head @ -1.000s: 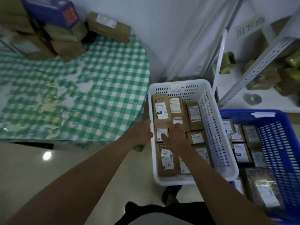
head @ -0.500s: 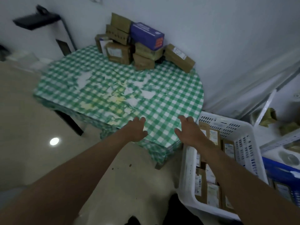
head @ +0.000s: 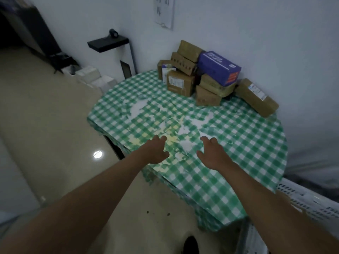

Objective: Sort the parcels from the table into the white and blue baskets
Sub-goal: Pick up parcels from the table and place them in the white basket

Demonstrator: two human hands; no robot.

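Several brown cardboard parcels [head: 180, 83] are piled at the far edge of the table [head: 247, 143], which wears a green-and-white checked cloth. A blue box [head: 219, 67] lies on top of the pile, and a long brown parcel [head: 256, 97] lies at its right. My left hand [head: 156, 150] and my right hand [head: 213, 154] hover over the near part of the table, fingers relaxed, holding nothing. Only a corner of the white basket [head: 308, 200] shows at the lower right. The blue basket is out of view.
A wall runs behind the table with a paper sheet [head: 165, 11] on it. A black shelf [head: 108, 43] stands at the back left, with white boxes [head: 91, 77] on the floor below. Beige floor [head: 45, 125] spreads to the left.
The view has swung left and up from the baskets to the table. Both hands left the white basket and moved forward over the checked cloth toward the parcel pile.
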